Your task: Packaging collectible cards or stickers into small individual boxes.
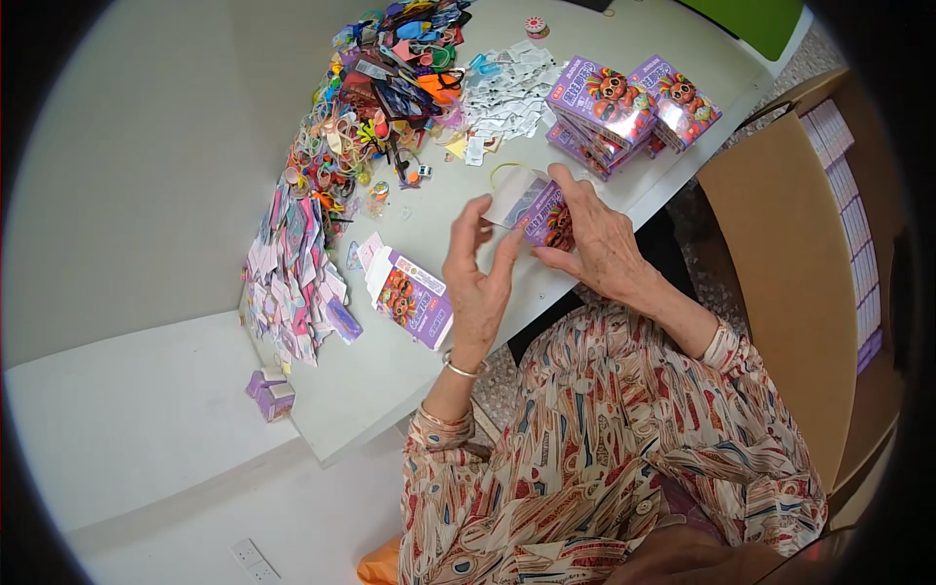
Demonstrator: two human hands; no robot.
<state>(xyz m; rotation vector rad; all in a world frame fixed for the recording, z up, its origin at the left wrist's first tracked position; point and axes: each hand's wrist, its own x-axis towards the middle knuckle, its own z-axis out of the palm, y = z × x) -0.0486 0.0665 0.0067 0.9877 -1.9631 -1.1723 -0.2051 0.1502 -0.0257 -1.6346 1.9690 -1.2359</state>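
My right hand (602,239) grips a small purple cardboard box (546,216) by its right end, forefinger on the far edge and thumb on the near one. A pale flap (513,195) stands out from the box's left end. My left hand (478,278) curves around that flap, its thumb at the box's near corner and its fingertips by the flap's edge. A thin yellow loop (505,168) shows just beyond the flap. Left of my left hand, a second purple box (414,300) lies flat with its white end flaps open.
Stacked purple boxes (609,102) stand at the table's far right. Small white packets (512,88) lie beside a heap of colourful trinkets (390,93). Pink and white paper slips (292,263) cover the left edge. A large carton (795,244) holding packed boxes stands at right.
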